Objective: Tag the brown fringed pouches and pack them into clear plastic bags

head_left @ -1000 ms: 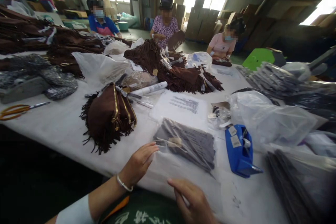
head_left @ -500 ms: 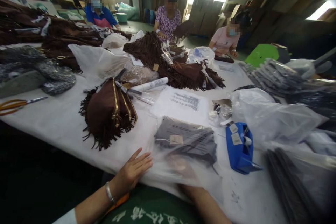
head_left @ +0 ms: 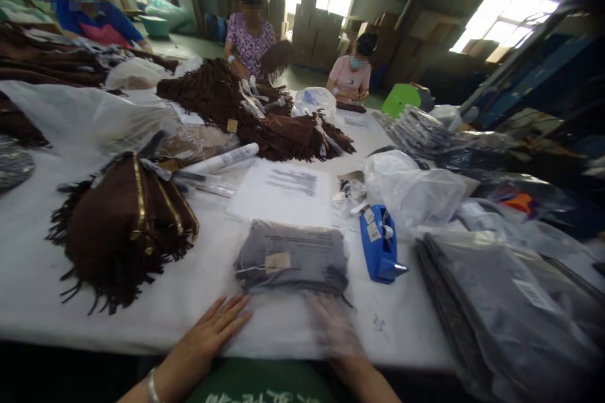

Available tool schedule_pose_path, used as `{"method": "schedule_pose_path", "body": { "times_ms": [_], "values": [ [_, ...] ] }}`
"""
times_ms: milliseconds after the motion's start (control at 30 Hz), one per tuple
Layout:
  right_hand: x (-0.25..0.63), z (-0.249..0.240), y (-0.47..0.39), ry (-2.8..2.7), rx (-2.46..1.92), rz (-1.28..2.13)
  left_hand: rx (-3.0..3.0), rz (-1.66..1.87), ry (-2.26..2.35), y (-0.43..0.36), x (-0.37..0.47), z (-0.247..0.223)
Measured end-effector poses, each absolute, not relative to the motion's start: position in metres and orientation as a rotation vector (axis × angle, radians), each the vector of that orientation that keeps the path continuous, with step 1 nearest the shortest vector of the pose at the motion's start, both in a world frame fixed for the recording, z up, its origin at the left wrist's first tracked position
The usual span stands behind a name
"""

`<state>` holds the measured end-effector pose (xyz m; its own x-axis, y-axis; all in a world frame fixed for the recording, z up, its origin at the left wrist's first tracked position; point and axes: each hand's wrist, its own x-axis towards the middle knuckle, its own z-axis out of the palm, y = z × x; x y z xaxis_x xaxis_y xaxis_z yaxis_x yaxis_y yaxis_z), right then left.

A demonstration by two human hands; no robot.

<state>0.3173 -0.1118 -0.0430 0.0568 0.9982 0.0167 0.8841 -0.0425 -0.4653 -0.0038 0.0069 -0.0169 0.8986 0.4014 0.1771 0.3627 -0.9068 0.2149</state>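
Observation:
A dark grey bag point(head_left: 302, 271) with a tan tag point(head_left: 278, 262) lies on the white table inside a clear printed plastic bag point(head_left: 283, 330). My left hand point(head_left: 205, 337) rests flat, fingers stretched, at the plastic's near left side. On the near right side is my right hand point(head_left: 333, 327), hazy behind the plastic and smeared by motion. Its fingers look extended; I cannot tell if it is inside the plastic bag or beneath it. A brown fringed bag with gold zippers point(head_left: 127, 220) sits to the left.
Right of the packed bag stands a blue tape dispenser point(head_left: 379, 245). Packed grey goods point(head_left: 515, 302) lie at the right edge. Printed plastic bags point(head_left: 283, 192) lie just beyond. Brown fringed pieces point(head_left: 217, 97) are heaped farther back, where several people sit.
My view has swung to the right. My right hand has shifted under the plastic, which now lies smoother around the grey bag. My left hand stays flat by its side.

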Motion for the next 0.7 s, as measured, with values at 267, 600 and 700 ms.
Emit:
{"method": "schedule_pose_path", "body": {
  "times_ms": [267, 600, 700],
  "values": [
    [0.296, -0.016, -0.134, -2.02, -1.895, 0.468, 2.894, 0.428, 0.725, 0.011, -0.01, -0.021],
    [0.315, 0.019, -0.174, -1.78, -1.883, 0.126, 2.3, 0.693, 1.089, 0.021, 0.014, 0.037],
    [0.32, 0.001, -0.166, -1.661, -1.87, 0.175, 2.168, 0.691, 0.876, 0.005, 0.044, 0.072]
  ]
}}
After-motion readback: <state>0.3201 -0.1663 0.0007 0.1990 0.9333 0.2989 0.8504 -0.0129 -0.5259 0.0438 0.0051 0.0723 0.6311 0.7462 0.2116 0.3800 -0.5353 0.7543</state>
